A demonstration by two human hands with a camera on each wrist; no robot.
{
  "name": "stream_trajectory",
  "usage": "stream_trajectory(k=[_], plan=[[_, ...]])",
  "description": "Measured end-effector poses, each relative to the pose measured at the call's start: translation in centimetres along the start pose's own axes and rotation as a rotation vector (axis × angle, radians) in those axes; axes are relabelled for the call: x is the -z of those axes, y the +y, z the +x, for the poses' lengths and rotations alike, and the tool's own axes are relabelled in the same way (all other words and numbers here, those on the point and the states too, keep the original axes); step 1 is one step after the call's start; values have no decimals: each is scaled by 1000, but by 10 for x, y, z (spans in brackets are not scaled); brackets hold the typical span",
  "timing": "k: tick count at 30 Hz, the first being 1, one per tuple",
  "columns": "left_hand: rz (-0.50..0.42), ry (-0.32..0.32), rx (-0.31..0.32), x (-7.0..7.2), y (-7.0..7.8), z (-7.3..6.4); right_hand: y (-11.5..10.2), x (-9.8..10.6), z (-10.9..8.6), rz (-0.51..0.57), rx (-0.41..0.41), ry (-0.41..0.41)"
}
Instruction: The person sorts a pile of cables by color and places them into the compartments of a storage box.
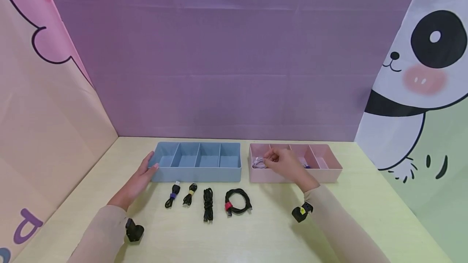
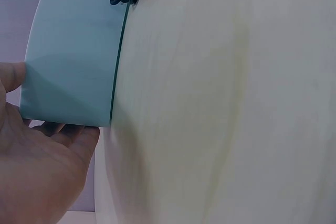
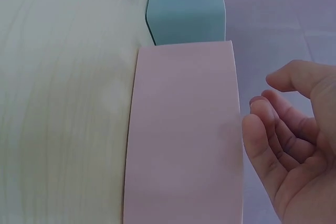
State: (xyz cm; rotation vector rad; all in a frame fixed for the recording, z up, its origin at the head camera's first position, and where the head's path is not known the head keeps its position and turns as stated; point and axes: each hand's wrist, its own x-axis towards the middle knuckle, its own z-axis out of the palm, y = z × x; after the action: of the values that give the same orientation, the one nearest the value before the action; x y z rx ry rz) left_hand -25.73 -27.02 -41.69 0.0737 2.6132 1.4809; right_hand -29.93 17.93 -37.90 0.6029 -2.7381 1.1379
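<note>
A purple backdrop (image 1: pixel 234 60) and cartoon-printed sheets (image 1: pixel 424 80) suggest a staged booth

Diffuse light with soft shadows

unclear purple letter (image 1: pixel 32 218) on beige wall (image 1: pixel 55 133)

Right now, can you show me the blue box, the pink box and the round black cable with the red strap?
Blue box (image 1: pixel 196 175): head view, on its front wall.
Pink box (image 3: pixel 184 129): right wrist view, on its long outer wall.
Round black cable (image 1: pixel 238 191): head view, on its loop's far side.
</note>
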Motion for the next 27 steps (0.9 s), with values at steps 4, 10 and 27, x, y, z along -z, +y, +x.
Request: stream_trajectory(k=[4, 10, 27], plan=[[3, -1, 2, 1, -1, 0, -4, -1, -2, 3, 1, -9], [-2, -1, 15, 1, -1, 1, -8, -5, -4, 10, 15, -7], [-3, 10, -8, -1, 0, 0, -13, -26, -11, 11, 84, -53]])
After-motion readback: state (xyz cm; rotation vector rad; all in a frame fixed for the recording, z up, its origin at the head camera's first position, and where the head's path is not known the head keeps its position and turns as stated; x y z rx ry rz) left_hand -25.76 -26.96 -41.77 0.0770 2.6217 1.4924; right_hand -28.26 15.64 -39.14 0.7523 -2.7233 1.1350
